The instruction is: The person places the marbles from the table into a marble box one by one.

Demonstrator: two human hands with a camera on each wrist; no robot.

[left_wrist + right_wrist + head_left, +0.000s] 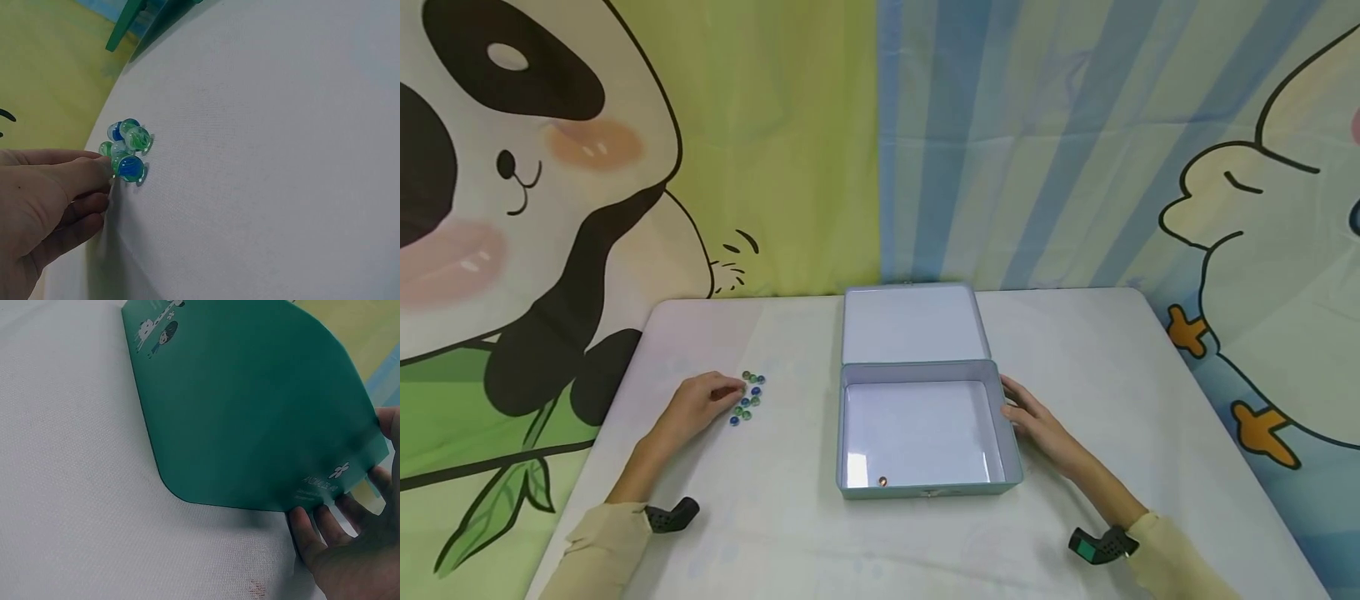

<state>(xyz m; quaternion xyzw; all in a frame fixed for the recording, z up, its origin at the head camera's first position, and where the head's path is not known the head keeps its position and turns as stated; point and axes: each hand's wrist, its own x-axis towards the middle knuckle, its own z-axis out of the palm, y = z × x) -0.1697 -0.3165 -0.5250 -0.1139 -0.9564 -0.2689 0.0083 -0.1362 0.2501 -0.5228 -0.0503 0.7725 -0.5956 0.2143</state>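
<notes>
Nearest are two cream sleeves (598, 546), each wrist wearing a black device (673, 517), over a white-covered desk (760, 517). A little beyond, right of the middle, sits a hinged green tin box (925, 429), its pale floor facing up. One coppery-orange ball (882, 481), probably a marble, rests inside it, just beside the front wall and left of centre.

At the box's right side is the right hand (1041, 427). Its fingers are apart and lightly bent, touching the wall and rim; the right wrist view shows them spread along the edge of a green outer face printed with small figures. This looks like steadying rather than lifting.

Well apart from the box, toward the desk's left side, the left hand (703, 396) reaches in from the left to a cluster of clear glass marbles (137, 139) with blue and green swirls. They lie loose on the desk, several touching. The thumb and index finger come close together at the cluster's edge; whether a marble is pinched between them cannot be told, as the tips are partly hidden.

The step in hand appears to be singling out one marble. The next move would call for a precise fingertip pinch that does not set the neighbours rolling, with the box kept still.

Farther back, the lid (913, 325) is folded away from the box, joined along its rear edge. Behind the desk hang a panda-print curtain (640, 133) and a blue-striped curtain (970, 167).
</notes>
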